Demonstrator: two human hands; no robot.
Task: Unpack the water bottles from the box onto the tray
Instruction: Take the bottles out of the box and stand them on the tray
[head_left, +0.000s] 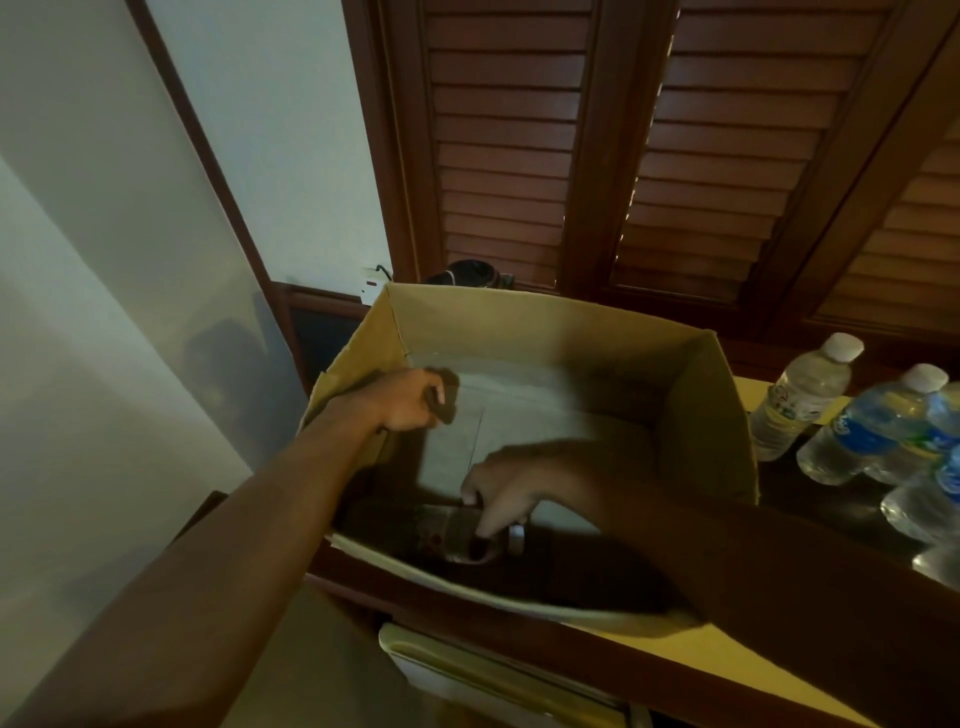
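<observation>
An open cardboard box (545, 332) stands on a wooden counter. My left hand (415, 397) grips the box's left wall at its top edge. My right hand (506, 486) reaches down inside and grips a clear water bottle (447, 530) that lies on its side in the shadowed near corner of the box floor. To the right of the box several clear water bottles stand together, one with a pale label (800, 395) and one with a blue label (872, 426). What they stand on is dark and hard to make out.
Dark wooden louvred shutters (649, 156) rise behind the counter. A white wall socket with a black plug (375, 283) sits left of the box. A yellow flap or sheet (701, 660) lies under the box's near side. A white appliance top (467, 675) shows below the counter.
</observation>
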